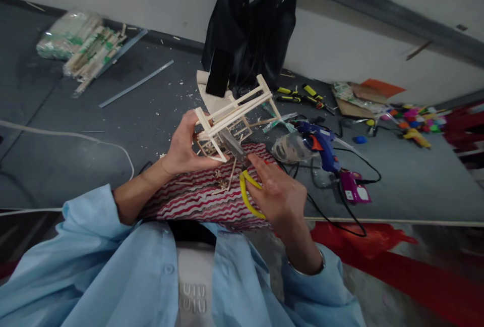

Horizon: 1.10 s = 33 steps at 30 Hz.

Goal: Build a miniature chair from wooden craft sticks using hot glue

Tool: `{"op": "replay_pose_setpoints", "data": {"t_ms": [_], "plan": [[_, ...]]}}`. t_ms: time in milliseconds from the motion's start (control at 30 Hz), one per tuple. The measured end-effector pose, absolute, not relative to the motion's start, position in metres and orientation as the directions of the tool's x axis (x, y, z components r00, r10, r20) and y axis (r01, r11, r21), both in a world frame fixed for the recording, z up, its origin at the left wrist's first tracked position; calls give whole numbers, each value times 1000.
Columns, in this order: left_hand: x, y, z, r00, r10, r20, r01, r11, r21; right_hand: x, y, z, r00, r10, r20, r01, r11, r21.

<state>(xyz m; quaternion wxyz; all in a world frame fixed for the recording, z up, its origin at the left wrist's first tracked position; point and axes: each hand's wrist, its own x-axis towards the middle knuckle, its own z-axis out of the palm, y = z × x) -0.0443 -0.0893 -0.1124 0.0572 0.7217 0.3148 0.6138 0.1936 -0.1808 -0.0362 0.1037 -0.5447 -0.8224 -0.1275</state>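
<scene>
I am watching the left hand (183,148) gripping the lower left corner of the wooden stick frame (234,110). It is holding the frame up over the striped cloth (196,198), with the long rails running up and to the right, away from the palm. The right hand (278,193) is clasping the yellow-handled cutters (245,179) just below and right of the frame, and their grey nose is pointing up-left at its underside, touching or nearly so.
</scene>
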Motion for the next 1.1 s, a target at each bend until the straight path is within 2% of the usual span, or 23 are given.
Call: {"op": "replay_pose_setpoints", "data": {"t_ms": [333, 633, 767, 933, 1000, 1100], "plan": [[-46, -92, -100, 99, 514, 852, 397, -806, 440, 196, -181, -37, -392, 894, 216, 920, 381, 92], [-45, -87, -115, 20, 531, 847, 339, -801, 494, 194, -181, -44, -386, 905, 182, 922, 374, 97], [-44, -88, -117, 10, 569, 822, 310, -783, 539, 194, -178, -40, -348, 925, 155, 936, 352, 0], [-45, -88, -117, -21, 592, 806, 300, -765, 570, 200, -177, -34, -238, 950, 203, 918, 288, -271], [-45, -88, -117, -31, 606, 795, 303, -752, 585, 204, -178, -32, -201, 945, 260, 909, 279, -310], [-45, -87, -116, -51, 618, 785, 317, -735, 599, 209, -182, -30, -181, 940, 291, 921, 266, -286]]}}
